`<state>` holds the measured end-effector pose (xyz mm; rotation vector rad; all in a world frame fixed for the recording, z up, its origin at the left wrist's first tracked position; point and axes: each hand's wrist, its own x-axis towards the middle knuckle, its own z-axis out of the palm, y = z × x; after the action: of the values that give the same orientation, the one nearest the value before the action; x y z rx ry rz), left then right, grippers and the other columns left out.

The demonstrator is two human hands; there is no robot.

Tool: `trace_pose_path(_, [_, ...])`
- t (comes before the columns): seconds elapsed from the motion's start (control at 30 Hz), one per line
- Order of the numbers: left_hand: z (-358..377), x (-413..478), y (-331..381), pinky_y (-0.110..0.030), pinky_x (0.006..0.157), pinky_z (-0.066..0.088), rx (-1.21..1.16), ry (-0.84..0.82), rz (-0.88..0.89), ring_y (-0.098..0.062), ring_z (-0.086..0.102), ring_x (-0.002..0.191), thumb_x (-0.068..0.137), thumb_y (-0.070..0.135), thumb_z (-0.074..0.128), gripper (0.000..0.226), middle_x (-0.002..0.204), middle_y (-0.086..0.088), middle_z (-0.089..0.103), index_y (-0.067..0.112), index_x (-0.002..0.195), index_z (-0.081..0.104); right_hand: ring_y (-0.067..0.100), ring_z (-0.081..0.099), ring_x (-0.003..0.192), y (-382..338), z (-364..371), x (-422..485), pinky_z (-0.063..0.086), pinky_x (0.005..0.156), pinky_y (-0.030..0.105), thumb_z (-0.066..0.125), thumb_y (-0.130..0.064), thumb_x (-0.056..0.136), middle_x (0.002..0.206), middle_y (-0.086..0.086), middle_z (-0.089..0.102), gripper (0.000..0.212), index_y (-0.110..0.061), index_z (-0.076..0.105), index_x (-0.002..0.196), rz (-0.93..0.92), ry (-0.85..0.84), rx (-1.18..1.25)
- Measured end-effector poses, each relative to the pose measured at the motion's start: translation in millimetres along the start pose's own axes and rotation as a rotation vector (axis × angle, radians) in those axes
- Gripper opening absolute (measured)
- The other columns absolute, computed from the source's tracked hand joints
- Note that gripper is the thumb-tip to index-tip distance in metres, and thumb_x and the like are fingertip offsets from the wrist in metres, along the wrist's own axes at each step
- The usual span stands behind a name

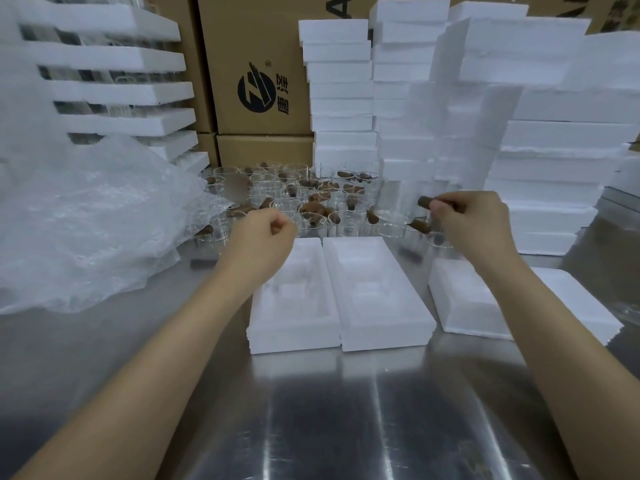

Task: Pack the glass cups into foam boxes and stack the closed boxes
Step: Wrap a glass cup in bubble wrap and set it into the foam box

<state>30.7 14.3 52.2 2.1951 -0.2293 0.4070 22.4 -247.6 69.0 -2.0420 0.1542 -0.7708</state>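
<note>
Here, a brown handle (425, 201) of one glass cup is pinched between the fingers (450, 206) of the right hand (474, 226), its free end sticking out to the left of them. The cup's glass body is too blurred to be made out. The handle is held above the crowd of glass cups (311, 199) that is set out at the back of the steel surface (311, 410).

The left hand (263, 237) is held over the near edge of the same crowd, with its fingers (281, 225) curled together. Whether anything is gripped in them cannot be told.

Below and between the two hands, two open foam halves (377, 296) are laid side by side, touching, hollows upward. A further foam box (464, 299) is partly covered by the right forearm. Tall stacks of foam boxes (554, 150) are seen behind, cardboard cartons (259, 81) beside them, and crumpled plastic wrap (86, 220) at the left.
</note>
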Motion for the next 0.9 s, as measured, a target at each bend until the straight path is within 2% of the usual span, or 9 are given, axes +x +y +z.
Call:
trace_pose_path(0.03, [1, 0, 2, -0.026, 0.055, 0.04, -0.065, -0.025, 0.003, -0.009, 0.052, 0.057, 0.096, 0.024, 0.052, 0.018, 0.078, 0.002, 0.068, 0.018, 0.082, 0.064, -0.002, 0.062, 0.057, -6, 2, -4, 0.044, 0.057, 0.004, 0.057, -0.004, 0.091, 0.073, 0.0, 0.066, 0.017, -0.005, 0.073, 0.085, 0.022, -0.028, 0.15])
trace_pose_path(0.1, [3, -2, 6, -0.024, 0.059, 0.044, -0.212, -0.117, 0.008, -0.005, 0.062, 0.062, 0.097, 0.035, 0.052, 0.014, 0.089, 0.009, 0.071, 0.027, 0.094, 0.063, 0.009, 0.062, 0.068, -15, 15, -13, 0.051, 0.07, 0.017, 0.057, -0.005, 0.094, 0.076, 0.006, 0.068, 0.017, -0.011, 0.073, 0.087, 0.03, -0.148, 0.302])
trace_pose_path(0.13, [5, -3, 6, -0.023, 0.062, 0.046, -0.292, -0.176, -0.004, -0.004, 0.067, 0.069, 0.097, 0.041, 0.05, 0.018, 0.095, 0.01, 0.072, 0.029, 0.104, 0.062, 0.01, 0.06, 0.068, -17, 24, -18, 0.051, 0.072, 0.02, 0.056, -0.005, 0.095, 0.075, 0.005, 0.067, 0.017, -0.01, 0.072, 0.091, 0.022, -0.216, 0.352])
trace_pose_path(0.2, [7, -3, 5, -0.021, 0.065, 0.048, -0.471, -0.283, -0.09, -0.007, 0.071, 0.082, 0.097, 0.045, 0.048, 0.026, 0.103, 0.008, 0.072, 0.031, 0.117, 0.059, 0.005, 0.059, 0.063, -16, 40, -26, 0.051, 0.065, 0.016, 0.054, -0.004, 0.096, 0.073, 0.001, 0.065, 0.015, -0.007, 0.069, 0.098, 0.03, -0.296, 0.426])
trace_pose_path(0.3, [5, -1, -1, -0.018, 0.068, 0.051, -0.634, -0.354, -0.198, -0.011, 0.071, 0.093, 0.095, 0.041, 0.053, 0.026, 0.108, 0.002, 0.072, 0.027, 0.115, 0.061, 0.004, 0.059, 0.064, -9, 51, -31, 0.051, 0.064, 0.015, 0.052, -0.005, 0.097, 0.074, 0.0, 0.064, 0.018, -0.013, 0.068, 0.093, 0.05, -0.331, 0.421])
trace_pose_path(0.43, [8, -1, -6, -0.016, 0.074, 0.055, -0.552, -0.385, -0.187, -0.007, 0.07, 0.091, 0.084, 0.037, 0.066, 0.028, 0.109, 0.002, 0.069, 0.021, 0.107, 0.062, 0.01, 0.06, 0.075, 1, 58, -35, 0.052, 0.07, 0.019, 0.052, -0.007, 0.098, 0.083, 0.001, 0.064, 0.021, -0.023, 0.063, 0.091, 0.075, -0.378, 0.359])
trace_pose_path(0.63, [10, -2, -5, -0.015, 0.073, 0.055, -0.566, -0.358, -0.174, -0.008, 0.072, 0.086, 0.069, 0.039, 0.069, 0.042, 0.102, 0.002, 0.071, 0.02, 0.106, 0.061, 0.004, 0.059, 0.067, 3, 60, -34, 0.052, 0.066, 0.017, 0.05, -0.009, 0.099, 0.083, 0.0, 0.062, 0.017, -0.021, 0.061, 0.095, 0.079, -0.358, 0.369])
trace_pose_path(0.8, [10, -3, -4, -0.017, 0.077, 0.056, -0.533, -0.362, -0.183, -0.009, 0.072, 0.086, 0.084, 0.03, 0.069, 0.042, 0.106, 0.001, 0.07, 0.012, 0.121, 0.058, 0.003, 0.06, 0.064, 3, 60, -33, 0.053, 0.069, 0.022, 0.049, -0.009, 0.1, 0.082, 0.001, 0.061, 0.02, -0.024, 0.061, 0.094, 0.068, -0.359, 0.362])
trace_pose_path(0.9, [9, -3, -4, -0.017, 0.078, 0.056, -0.544, -0.361, -0.175, -0.009, 0.071, 0.087, 0.083, 0.031, 0.069, 0.048, 0.109, 0.0, 0.07, 0.014, 0.126, 0.056, 0.004, 0.063, 0.067, 4, 58, -33, 0.052, 0.067, 0.019, 0.051, -0.006, 0.098, 0.084, 0.001, 0.064, 0.02, -0.02, 0.064, 0.098, 0.054, -0.366, 0.374])
